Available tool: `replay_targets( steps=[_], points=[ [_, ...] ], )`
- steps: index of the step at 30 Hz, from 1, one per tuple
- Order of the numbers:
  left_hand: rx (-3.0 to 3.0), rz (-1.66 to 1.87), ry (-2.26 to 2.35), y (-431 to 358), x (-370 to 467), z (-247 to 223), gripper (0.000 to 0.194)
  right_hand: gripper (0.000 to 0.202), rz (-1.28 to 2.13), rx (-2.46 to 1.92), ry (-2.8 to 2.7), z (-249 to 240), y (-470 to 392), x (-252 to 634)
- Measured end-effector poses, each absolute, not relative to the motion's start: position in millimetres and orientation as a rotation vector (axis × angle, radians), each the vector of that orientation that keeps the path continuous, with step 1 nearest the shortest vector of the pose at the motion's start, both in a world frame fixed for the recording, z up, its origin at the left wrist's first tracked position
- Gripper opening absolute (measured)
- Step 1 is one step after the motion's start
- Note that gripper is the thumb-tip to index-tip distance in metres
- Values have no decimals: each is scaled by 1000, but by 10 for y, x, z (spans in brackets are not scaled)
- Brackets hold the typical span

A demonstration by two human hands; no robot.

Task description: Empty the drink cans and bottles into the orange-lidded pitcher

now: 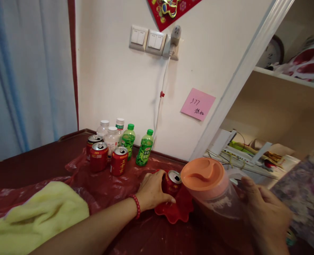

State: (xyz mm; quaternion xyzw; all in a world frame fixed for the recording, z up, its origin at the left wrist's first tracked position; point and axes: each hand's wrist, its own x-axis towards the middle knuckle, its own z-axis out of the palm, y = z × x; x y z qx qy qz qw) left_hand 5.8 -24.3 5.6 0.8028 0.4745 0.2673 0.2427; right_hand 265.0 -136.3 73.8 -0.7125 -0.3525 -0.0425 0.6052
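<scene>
From my remote view: one dark counter (53, 152), bearing one red plastic sheet (133, 179) and, at left, one yellow cloth (48, 209). I have the right hand (268, 209) closed on the handle of one orange-lidded pitcher (218, 203). Beside it lies one scalloped red dish (175, 213). Behind stand five bottles: three white-capped clear bottles (112, 138) and two green-capped bottles (145, 148). Red cans number four: three grouped cans (119, 163), plus one open can (172, 185) at the dish. The left hand (151, 191) curls beside that can; whether it pinches, I cannot tell.
</scene>
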Motion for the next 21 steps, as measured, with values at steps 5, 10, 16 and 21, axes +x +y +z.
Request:
replay_targets(
  steps=[5, 10, 16, 21],
  points=[
    [2202, 734, 1303, -241, 52, 63, 81, 57, -92, -1665, -814, 771, -1378, 2619],
    [2205, 732, 1303, -238, 55, 53, 80, 53, -102, -1671, -831, 795, -1393, 2549],
    [2199, 723, 1310, -251, 54, 76, 80, 59, -93, -1657, -837, 755, -1370, 2571],
    [2195, 718, 1296, -253, 45, 104, 80, 61, -108, -1662, -845, 742, -1367, 2595]
  ],
)
